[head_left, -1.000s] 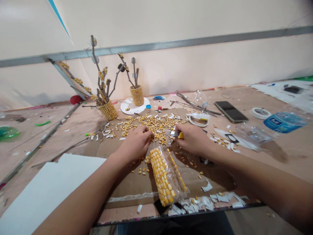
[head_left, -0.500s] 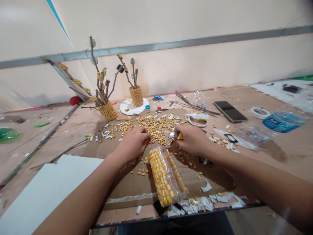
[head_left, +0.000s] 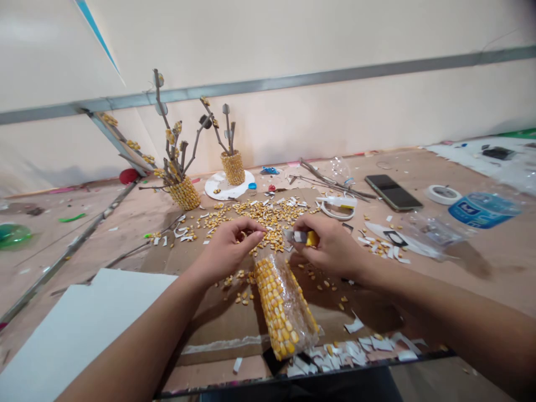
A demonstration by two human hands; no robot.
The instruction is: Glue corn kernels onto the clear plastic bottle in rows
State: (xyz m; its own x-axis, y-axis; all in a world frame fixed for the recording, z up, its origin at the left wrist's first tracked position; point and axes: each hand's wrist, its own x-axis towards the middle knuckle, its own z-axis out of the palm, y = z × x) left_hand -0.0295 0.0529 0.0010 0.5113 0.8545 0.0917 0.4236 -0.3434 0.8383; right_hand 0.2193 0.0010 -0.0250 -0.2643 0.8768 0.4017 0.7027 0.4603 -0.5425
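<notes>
My right hand [head_left: 330,243] grips a yellow utility knife [head_left: 312,238], its blade pointing left over the corn kernels. My left hand [head_left: 232,245] is closed in a pinch, thumb against forefinger, at the near edge of the loose corn kernels [head_left: 272,215]; whatever is between the fingertips is too small to make out. Just in front of both hands lies a clear plastic bottle piece [head_left: 288,296], partly covered with rows of kernels and bare along a strip on its right side. Neither hand touches it. A cardboard sheet [head_left: 228,329] lies underneath.
Two kernel-covered pots [head_left: 184,194] with twigs stand at the back left, one on a white disc [head_left: 213,187]. To the right are a glue tube [head_left: 337,201], a phone [head_left: 393,192], a tape roll [head_left: 443,194] and a labelled bottle [head_left: 483,210]. White paper scraps [head_left: 347,352] line the near edge.
My left hand has turned, its thumb and forefinger now showing together above the kernels. My right hand has lifted and tilted slightly with the utility knife. The bottle piece stays put.
</notes>
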